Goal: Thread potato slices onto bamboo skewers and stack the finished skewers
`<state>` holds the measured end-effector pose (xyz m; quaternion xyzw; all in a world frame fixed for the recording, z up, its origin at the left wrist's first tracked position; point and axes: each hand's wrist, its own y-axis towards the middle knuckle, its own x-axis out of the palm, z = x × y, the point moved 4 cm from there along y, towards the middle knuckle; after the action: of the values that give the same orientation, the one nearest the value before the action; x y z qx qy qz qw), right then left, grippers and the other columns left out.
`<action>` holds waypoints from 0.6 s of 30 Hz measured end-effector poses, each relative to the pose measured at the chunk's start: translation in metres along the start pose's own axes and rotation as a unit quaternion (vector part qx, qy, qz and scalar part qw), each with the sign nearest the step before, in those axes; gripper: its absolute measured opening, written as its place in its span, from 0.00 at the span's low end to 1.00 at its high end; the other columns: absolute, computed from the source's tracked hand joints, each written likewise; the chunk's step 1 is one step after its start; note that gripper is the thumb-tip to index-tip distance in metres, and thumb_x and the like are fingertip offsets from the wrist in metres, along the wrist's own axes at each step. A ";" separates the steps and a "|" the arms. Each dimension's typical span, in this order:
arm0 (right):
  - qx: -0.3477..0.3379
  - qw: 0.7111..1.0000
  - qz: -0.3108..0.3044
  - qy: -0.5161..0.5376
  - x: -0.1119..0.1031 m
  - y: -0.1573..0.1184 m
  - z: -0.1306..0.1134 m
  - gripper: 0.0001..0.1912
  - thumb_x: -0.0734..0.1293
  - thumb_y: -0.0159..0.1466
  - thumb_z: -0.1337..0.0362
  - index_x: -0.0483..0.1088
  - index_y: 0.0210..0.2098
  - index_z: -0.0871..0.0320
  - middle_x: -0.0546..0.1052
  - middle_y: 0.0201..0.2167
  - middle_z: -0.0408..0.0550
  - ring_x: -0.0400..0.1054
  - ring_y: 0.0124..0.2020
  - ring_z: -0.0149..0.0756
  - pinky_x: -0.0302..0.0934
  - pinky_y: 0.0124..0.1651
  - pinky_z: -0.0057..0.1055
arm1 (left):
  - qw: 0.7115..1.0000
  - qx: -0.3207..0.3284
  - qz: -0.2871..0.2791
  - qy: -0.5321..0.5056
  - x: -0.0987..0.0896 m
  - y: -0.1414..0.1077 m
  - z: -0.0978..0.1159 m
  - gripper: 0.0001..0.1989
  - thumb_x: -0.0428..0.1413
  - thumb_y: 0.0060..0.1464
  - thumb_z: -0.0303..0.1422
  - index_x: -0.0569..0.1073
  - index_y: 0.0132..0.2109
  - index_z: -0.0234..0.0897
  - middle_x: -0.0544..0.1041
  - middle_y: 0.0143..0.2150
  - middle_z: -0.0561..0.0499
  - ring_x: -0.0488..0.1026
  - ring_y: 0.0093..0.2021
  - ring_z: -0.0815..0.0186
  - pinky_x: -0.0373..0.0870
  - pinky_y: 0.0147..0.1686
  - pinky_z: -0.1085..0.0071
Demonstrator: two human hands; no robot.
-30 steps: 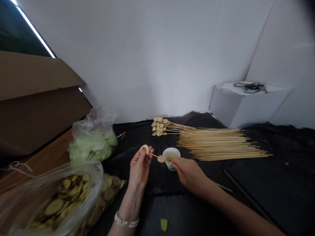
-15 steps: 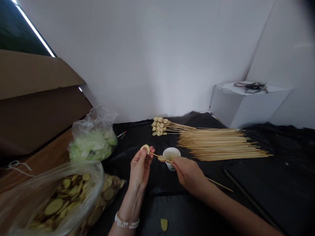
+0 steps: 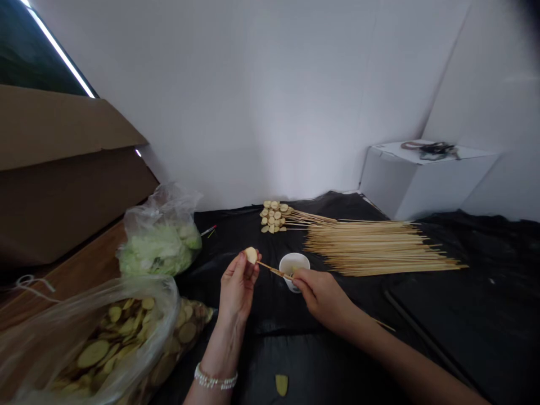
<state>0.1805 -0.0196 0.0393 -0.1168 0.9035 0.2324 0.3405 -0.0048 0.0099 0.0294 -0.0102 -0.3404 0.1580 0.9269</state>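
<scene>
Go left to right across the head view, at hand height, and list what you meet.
Clear plastic bag of round yellow vegetable slices → left hand → white cup → long pale bamboo skewers

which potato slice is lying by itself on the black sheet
The lone potato slice on the black sheet near the bottom of the view, apart from the slices in the clear bag and those on skewers.

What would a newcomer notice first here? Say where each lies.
Thin bamboo skewers lie piled on black plastic sheeting, pale round slices on their left ends. Centrally, left hand and right hand hold a skewer by a white cup. Lower left: a clear bag of yellow slices.
</scene>
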 end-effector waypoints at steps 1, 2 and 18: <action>0.002 1.000 0.002 -0.001 0.000 0.000 0.001 0.11 0.56 0.66 0.65 0.65 0.29 0.57 0.72 0.26 0.44 0.66 0.29 0.31 0.53 0.33 0.26 | 1.000 0.002 0.002 0.000 -0.001 0.001 0.000 0.07 0.63 0.45 0.29 0.77 0.34 0.33 0.81 0.35 0.45 0.78 0.36 0.64 0.73 0.30 0.77; 0.004 1.000 0.004 -0.003 0.001 0.000 0.001 0.10 0.57 0.66 0.64 0.65 0.29 0.57 0.72 0.26 0.44 0.66 0.28 0.31 0.52 0.33 0.26 | 1.000 0.004 0.002 0.001 -0.001 0.001 0.000 0.07 0.64 0.45 0.29 0.77 0.34 0.33 0.81 0.35 0.45 0.78 0.36 0.64 0.72 0.30 0.77; -0.010 1.000 0.007 0.027 0.005 -0.003 0.002 0.13 0.56 0.66 0.66 0.64 0.26 0.57 0.71 0.23 0.43 0.64 0.25 0.29 0.51 0.31 0.25 | 1.000 0.011 -0.007 0.007 0.001 -0.001 -0.004 0.09 0.65 0.42 0.31 0.78 0.34 0.32 0.81 0.34 0.44 0.78 0.35 0.64 0.72 0.30 0.77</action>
<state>0.1788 -0.0210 0.0335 -0.1200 0.9107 0.2411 0.3132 -0.0011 0.0094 0.0268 0.0013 -0.3321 0.1551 0.9304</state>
